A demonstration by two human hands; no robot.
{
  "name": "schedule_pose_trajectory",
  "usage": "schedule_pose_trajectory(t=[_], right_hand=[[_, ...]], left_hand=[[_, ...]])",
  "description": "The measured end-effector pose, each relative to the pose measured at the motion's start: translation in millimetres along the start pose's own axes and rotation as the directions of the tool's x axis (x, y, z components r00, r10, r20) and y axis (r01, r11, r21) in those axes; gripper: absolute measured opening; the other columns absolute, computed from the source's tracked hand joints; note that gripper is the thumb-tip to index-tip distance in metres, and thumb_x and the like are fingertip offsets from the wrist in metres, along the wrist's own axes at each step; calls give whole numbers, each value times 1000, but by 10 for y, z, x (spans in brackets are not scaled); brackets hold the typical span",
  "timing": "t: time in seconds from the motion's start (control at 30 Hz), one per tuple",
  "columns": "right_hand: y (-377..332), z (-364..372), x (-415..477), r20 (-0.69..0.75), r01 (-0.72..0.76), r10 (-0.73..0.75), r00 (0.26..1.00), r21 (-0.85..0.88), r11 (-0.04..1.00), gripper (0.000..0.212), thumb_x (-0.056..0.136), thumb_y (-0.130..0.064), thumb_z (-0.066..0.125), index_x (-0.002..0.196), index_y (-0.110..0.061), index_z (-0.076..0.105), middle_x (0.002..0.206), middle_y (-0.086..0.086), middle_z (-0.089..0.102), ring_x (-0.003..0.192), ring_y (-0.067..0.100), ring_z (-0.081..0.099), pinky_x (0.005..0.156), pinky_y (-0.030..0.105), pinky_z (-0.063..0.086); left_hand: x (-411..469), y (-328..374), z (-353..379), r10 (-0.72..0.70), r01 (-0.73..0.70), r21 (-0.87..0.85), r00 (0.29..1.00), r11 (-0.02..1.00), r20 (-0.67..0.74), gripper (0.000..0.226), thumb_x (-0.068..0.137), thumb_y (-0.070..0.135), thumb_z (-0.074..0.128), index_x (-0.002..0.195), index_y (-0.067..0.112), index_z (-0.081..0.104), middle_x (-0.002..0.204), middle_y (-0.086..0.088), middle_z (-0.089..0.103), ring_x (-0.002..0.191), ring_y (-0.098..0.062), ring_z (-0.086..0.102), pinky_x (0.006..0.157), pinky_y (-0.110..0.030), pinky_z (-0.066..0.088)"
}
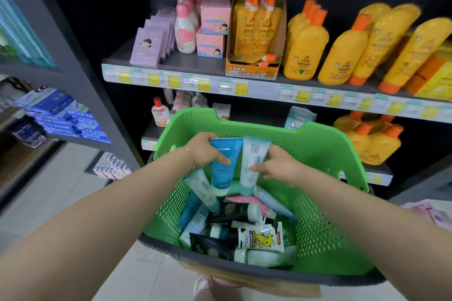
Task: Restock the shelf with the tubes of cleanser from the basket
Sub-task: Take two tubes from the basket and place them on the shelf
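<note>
With fingers of the left hand (204, 151) curled round the blue tube (226, 161) and the right hand (281, 166) gripping the pale tube (253, 164) over the basket (318, 129), lift both straight clear before reaching for the shelf (176, 58).

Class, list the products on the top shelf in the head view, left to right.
Purple boxes → pink-capped white bottles → pink boxes → cardboard tray of orange-capped pouches → orange-capped yellow bottles → yellow tubes standing cap-down → yellow boxes.
</note>
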State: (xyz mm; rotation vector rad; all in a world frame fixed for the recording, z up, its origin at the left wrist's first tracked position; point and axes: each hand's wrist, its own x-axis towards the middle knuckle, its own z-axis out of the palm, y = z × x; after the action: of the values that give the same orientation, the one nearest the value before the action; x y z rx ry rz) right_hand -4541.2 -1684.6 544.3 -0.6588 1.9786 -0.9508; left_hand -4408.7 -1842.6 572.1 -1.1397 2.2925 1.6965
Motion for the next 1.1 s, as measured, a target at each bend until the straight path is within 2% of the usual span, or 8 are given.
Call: schedule_pose_trajectory(t=[0.1,0.2,0.43,0.6,0.73,0.87,1.0,1.1], right_hand=[[-167,-162,-53,-38,36,-36,999,-4,999,32,87,0,66,115,-10,54,112,1,66,99,21,65,84,40,57],[-312,-300,-137,-67,98,-99,993,-24,995,30,87,-3,68,111,-17,54,111,-2,66,99,18,64,83,38,56],[-696,-556,-433,-141,241,-230,963,65,968,44,88,1,66,121,-20,46,100,-7,68,87,6,66,59,21,53],[-1009,-710,-618,-204,335,-321,925,39,941,48,89,-2,67,126,-23,44,97,-11,67,80,8,67,65,26,51],[-1268,-824,-746,-252,415,-402,880,-2,910,51,89,-4,66,131,-21,43,109,-4,67,94,15,67,70,31,52],[-1541,-928,-880,-303,482,-469,830,-33,875,47,89,-1,65,125,-23,44,107,-2,67,92,12,65,64,27,53],[-1784,-1049,-1025,-341,517,-503,794,-56,854,45,89,-4,66,125,-21,43,105,-6,67,94,15,66,69,33,54],[-1909,-1149,-1125,-366,522,-516,774,-90,848,44,89,-7,67,122,-24,43,117,-3,67,103,17,66,78,38,57]], left_hand=[[-62,113,-41,49,-52,-113,998,992,-26,57,73,-7,77,125,-4,53,106,-14,67,77,-6,61,73,-27,51],[-121,195,-84,132,-141,-178,989,974,-59,42,76,-6,74,116,3,61,106,-7,69,71,-2,61,52,-8,50],[-305,385,-211,352,-398,-243,912,885,-210,42,75,4,79,114,9,63,104,0,74,93,-9,70,69,-14,52],[-473,704,-300,432,-503,-248,854,828,-289,39,76,4,78,109,9,60,97,-3,75,83,-8,71,61,-14,51],[-580,986,-404,495,-570,-251,814,783,-304,36,77,4,78,108,12,63,104,-4,74,95,-20,71,77,-35,58],[-702,1294,-477,517,-607,-258,785,752,-342,31,80,-1,72,106,11,62,94,-2,72,72,-3,69,54,-13,52],[-784,1565,-588,527,-647,-275,750,711,-399,33,78,-2,73,108,4,62,105,-14,71,82,-17,69,56,-18,54],[-836,1742,-658,545,-682,-259,714,684,-440,36,78,5,76,111,2,62,107,-8,70,91,-18,68,57,-13,52]])
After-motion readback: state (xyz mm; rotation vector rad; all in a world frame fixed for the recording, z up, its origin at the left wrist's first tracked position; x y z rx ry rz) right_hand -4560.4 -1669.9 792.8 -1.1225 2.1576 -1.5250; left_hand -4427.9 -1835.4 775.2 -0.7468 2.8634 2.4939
